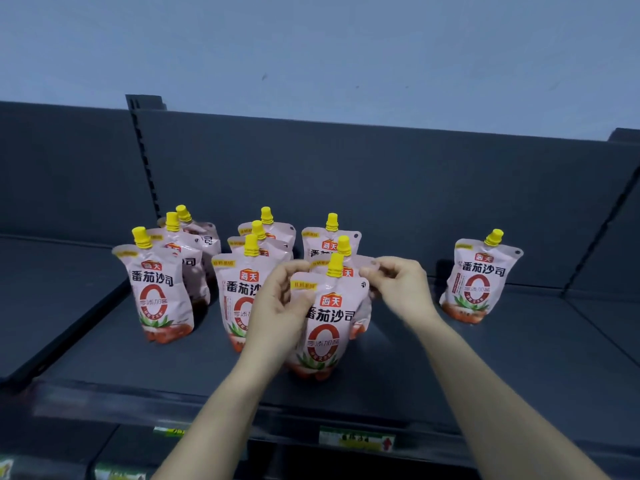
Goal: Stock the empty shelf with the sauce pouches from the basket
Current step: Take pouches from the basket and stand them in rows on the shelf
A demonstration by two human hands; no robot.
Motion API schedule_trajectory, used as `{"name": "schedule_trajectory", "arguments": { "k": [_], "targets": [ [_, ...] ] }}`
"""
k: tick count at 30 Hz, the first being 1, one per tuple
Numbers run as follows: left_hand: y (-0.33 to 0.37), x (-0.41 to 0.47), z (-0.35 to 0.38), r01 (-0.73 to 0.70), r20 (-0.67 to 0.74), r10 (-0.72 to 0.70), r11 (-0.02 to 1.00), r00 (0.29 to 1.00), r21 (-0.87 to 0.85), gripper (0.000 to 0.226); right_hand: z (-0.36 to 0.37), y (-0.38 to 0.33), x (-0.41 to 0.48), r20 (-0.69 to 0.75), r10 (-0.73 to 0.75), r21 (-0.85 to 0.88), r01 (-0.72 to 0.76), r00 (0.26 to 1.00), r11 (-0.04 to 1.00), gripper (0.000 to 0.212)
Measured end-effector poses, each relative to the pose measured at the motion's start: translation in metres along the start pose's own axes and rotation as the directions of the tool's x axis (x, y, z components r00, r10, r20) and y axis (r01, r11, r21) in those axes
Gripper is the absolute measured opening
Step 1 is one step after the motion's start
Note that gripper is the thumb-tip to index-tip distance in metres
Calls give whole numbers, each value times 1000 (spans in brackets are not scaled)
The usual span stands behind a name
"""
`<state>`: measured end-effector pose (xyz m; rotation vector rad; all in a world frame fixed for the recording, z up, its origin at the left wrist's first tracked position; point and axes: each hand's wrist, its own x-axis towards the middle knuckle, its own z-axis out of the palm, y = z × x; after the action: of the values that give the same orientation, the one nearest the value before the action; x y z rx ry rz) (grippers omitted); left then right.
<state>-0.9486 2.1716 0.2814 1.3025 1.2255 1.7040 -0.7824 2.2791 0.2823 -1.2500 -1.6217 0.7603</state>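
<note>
Pouch rows (162,289) crowding front pouch (327,327)

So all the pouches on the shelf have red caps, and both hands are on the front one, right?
Not quite: the caps are yellow, not red. The head view shows yellow caps on every pouch on the shelf. The rest holds: the left hand and right hand are both on the front pouch.

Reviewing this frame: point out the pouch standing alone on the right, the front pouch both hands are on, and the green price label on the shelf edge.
Lone pouch (479,282): head view, red ring on its front.
Front pouch (327,327): head view, printed front panel.
Green price label (356,439): head view, label centre.
</note>
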Motion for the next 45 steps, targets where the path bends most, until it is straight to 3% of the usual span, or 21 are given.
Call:
{"name": "schedule_trajectory", "arguments": {
  "k": [4,8,13,16,24,38,45],
  "targets": [
    [22,13,3,-79,28,74,953,997,292,29,-10,-8,8,119,-54,-75,63,991,995,18],
    [45,27,3,-144,125,88,805,988,576,17,-15,-35,19,228,-95,-105,122,969,987,16],
    [55,34,7,-203,172,112,656,979,727,18,-11,-60,32,286,-172,-460,292,943,838,9],
    [53,37,13,-202,147,139,653,979,730,17,-7,-59,38,284,-206,-484,326,936,812,12],
    [39,53,20,-157,116,106,691,988,705,18,1,-46,46,245,-275,-335,348,930,876,2],
    [34,58,25,-187,83,184,673,979,715,20,2,-47,52,269,-281,-361,367,921,857,7],
    [36,54,21,-147,65,143,690,988,709,23,2,-48,48,283,-282,-379,377,917,845,6]
  ]
}}
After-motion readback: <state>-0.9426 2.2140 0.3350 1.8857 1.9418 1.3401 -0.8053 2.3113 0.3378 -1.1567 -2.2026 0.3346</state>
